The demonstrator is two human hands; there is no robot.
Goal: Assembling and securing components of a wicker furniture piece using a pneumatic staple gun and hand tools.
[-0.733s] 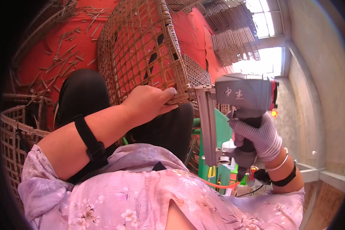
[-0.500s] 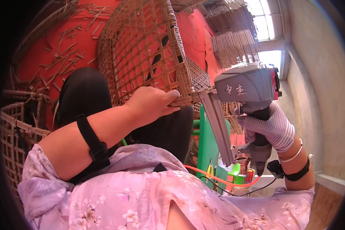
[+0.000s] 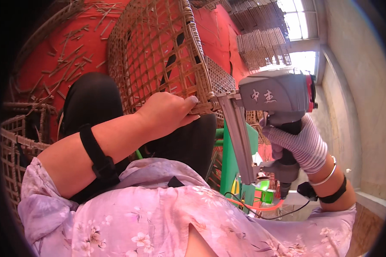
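At the far left, a square-cornered wicker frame (image 3: pixel 23 139) of wrapped cane stands by the person's elbow. Beyond it a smooth red floor covering (image 3: pixel 68 70) carries loose, thin cut strips (image 3: pixel 75 53) and runs up to the dark-trousered knee (image 3: pixel 92 96). In the middle, an open-lattice wicker basket (image 3: pixel 152 53) rises in front of the knees, its braided rim bounding the right side; red shows through its square mesh. The bare left hand (image 3: pixel 169 110) is closed around the basket's near right corner, thumb laid along the edge. Just right of that corner is the grey metal nose of a pneumatic nailer (image 3: pixel 274 94); whether it presses on the cane is hard to tell. The right hand (image 3: pixel 302 143), in a ribbed striped glove, curls firmly about the nailer's black grip. An orange hose (image 3: pixel 263 208) bends below, beside a flat green board (image 3: pixel 233 160). A gap separates the tool from the rough plaster wall (image 3: pixel 362 81).
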